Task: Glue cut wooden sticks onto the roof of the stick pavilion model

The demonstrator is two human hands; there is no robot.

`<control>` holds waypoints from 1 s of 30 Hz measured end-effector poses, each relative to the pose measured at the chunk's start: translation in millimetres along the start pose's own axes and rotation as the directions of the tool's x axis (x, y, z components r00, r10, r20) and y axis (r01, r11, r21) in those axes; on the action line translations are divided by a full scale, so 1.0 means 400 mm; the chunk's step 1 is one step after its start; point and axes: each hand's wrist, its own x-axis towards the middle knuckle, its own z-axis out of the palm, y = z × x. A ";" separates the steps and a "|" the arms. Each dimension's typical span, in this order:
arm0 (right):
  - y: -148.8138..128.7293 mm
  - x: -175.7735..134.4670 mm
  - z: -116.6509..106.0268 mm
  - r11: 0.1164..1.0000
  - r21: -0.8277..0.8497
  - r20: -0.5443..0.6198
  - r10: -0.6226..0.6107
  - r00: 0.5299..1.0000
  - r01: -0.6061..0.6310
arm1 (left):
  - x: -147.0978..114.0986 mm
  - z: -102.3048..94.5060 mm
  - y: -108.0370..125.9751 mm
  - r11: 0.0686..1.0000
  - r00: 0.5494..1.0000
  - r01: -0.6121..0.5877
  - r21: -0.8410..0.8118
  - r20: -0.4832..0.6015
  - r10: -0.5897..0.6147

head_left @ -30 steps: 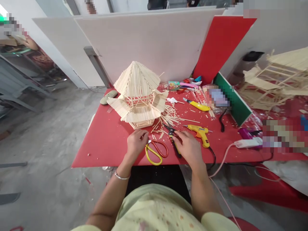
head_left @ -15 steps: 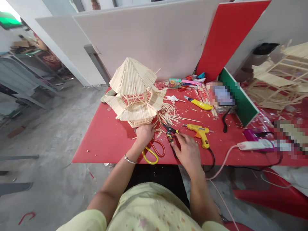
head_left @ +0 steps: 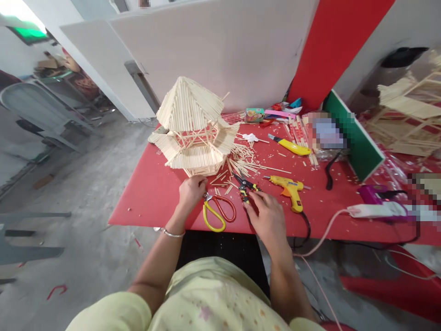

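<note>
A pavilion model [head_left: 196, 156] built of thin wooden sticks, with a pointed roof, stands upright at the table's left. In front of its base, my left hand [head_left: 191, 191] has its fingers curled together; whatever they hold, if anything, is hidden. Just right of that hand lie scissors [head_left: 214, 214] with one yellow and one red handle loop. My right hand [head_left: 268, 215] rests with fingers and thumb apart, fingertips at the handles of black-and-yellow cutting pliers [head_left: 244, 187]. The pliers lie on the table with handles spread. Loose short sticks [head_left: 243, 158] are scattered behind them.
A yellow glue gun [head_left: 291, 191] with a black cord lies right of my right hand. Behind it are a yellow utility knife [head_left: 292, 146] and a green board [head_left: 354, 138]. A white power strip [head_left: 368, 210] sits at the right. Another stick model [head_left: 403, 115] stands beyond.
My left hand has shifted left along the front of the model's base, uncovering more of the scissors. My right hand stays at the pliers. The view has turned slightly.
</note>
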 end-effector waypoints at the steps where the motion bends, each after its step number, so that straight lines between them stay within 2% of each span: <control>1: 0.000 -0.001 0.002 1.000 0.008 -0.009 -0.006 1.000 0.006 | -0.007 -0.008 -0.015 1.000 1.000 -0.003 -0.008 -0.016 0.003; 7: -0.017 0.007 0.008 0.997 0.051 -0.027 -0.056 0.998 0.057 | -0.054 -0.052 -0.114 1.000 0.995 -0.023 0.018 -0.099 0.025; 12: -0.068 0.014 0.010 0.989 0.109 -0.008 -0.103 0.995 0.103 | -0.078 -0.051 -0.139 0.999 0.998 -0.046 0.027 -0.030 0.047; 16: -0.137 0.002 0.013 0.973 0.168 0.131 -0.178 0.975 0.155 | -0.089 -0.035 -0.132 0.990 0.991 -0.127 0.058 0.052 0.124; 21: -0.205 -0.019 0.024 0.953 0.198 0.257 -0.276 0.926 0.229 | -0.101 -0.041 -0.169 0.987 0.993 -0.115 0.110 0.033 0.112; 23: -0.216 -0.022 0.028 0.955 0.191 0.277 -0.274 0.921 0.227 | -0.107 -0.051 -0.192 0.994 0.995 -0.101 0.035 -0.023 0.102; 26: -0.221 -0.021 0.029 0.960 0.183 0.294 -0.260 0.920 0.212 | -0.111 -0.061 -0.211 0.978 0.988 -0.121 -0.169 -0.119 0.101; 30: -0.218 -0.015 0.024 0.950 0.180 0.309 -0.300 0.903 0.254 | -0.108 -0.050 -0.196 0.916 0.990 -0.123 -0.382 -0.115 0.085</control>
